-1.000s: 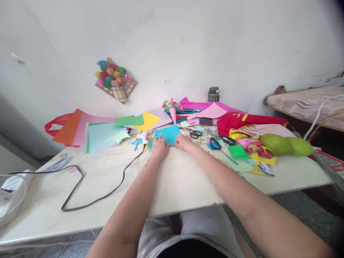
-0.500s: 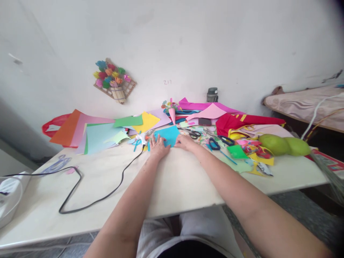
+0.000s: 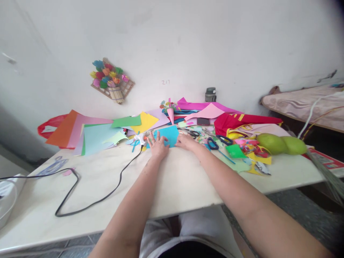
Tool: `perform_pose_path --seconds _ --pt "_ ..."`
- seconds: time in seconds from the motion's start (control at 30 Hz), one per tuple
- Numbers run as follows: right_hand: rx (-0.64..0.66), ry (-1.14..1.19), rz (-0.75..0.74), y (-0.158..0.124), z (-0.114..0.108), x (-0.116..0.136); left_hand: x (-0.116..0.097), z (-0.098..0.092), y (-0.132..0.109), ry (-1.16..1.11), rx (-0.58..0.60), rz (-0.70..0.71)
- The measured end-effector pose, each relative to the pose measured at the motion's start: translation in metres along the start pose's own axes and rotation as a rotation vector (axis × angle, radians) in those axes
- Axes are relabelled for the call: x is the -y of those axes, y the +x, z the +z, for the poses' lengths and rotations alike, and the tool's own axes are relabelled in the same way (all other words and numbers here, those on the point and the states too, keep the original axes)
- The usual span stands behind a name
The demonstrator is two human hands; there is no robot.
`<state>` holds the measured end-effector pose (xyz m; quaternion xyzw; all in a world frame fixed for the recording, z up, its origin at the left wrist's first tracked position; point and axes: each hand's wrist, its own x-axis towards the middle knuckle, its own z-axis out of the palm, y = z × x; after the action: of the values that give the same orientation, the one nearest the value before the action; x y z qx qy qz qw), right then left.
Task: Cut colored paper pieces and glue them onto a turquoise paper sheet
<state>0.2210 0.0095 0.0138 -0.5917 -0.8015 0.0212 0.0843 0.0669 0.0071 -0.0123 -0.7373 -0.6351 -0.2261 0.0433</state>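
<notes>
A sheet of blue paper (image 3: 169,134) lies on the white table (image 3: 182,179) between my two hands. My left hand (image 3: 159,145) rests on its left part with the fingers spread. At the sheet's right edge, my right hand (image 3: 185,141) has its fingers pinched together on the paper. Just left of my left hand sits a white glue gun (image 3: 140,139) with a black cord. Black-handled scissors (image 3: 194,134) lie beyond my right hand, and dark blue-handled scissors (image 3: 213,143) are to its right.
Coloured paper sheets (image 3: 98,138) spread at the left back. A small pink cone with paper flowers (image 3: 171,115) is near the wall. Green fruits (image 3: 272,143), a red cloth (image 3: 242,123) and paper scraps crowd the right. A black cord (image 3: 91,205) loops across the left.
The whole view has shifted slightly left. Both hands stay at the blue paper; the left hand's fingers have moved a little on it.
</notes>
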Motion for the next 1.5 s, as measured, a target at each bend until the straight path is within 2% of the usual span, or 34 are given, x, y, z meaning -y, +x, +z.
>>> perform_pose_path --seconds 0.1,0.23,0.43,0.87,0.93,1.1,1.3,1.4,1.5 --pt "-0.002 0.004 -0.006 0.001 0.0 -0.003 -0.002 0.0 0.001 -0.018 -0.012 0.079" --pt "-0.014 -0.01 -0.042 0.0 -0.001 -0.01 0.0 -0.001 0.002 -0.051 0.042 0.128" --pt "0.028 0.006 -0.032 -0.006 -0.007 -0.016 0.004 0.0 0.006 -0.063 0.118 0.098" --pt "0.016 0.001 -0.011 -0.001 0.0 -0.025 0.004 0.0 0.005 0.001 0.136 0.123" --pt "0.019 -0.005 0.0 0.0 0.001 -0.025 0.004 -0.002 0.003 0.03 0.113 0.178" --pt "0.03 -0.002 0.068 -0.002 -0.002 -0.021 0.003 -0.012 -0.007 0.109 0.092 0.42" --pt "0.035 0.011 0.127 -0.005 -0.006 -0.016 -0.008 -0.02 -0.014 0.128 0.073 0.613" --pt "0.028 -0.008 0.132 -0.004 -0.004 -0.016 -0.015 -0.016 -0.017 0.163 0.099 0.662" --pt "0.026 -0.058 0.133 -0.002 0.0 -0.019 -0.019 -0.011 -0.018 0.225 0.129 0.646"
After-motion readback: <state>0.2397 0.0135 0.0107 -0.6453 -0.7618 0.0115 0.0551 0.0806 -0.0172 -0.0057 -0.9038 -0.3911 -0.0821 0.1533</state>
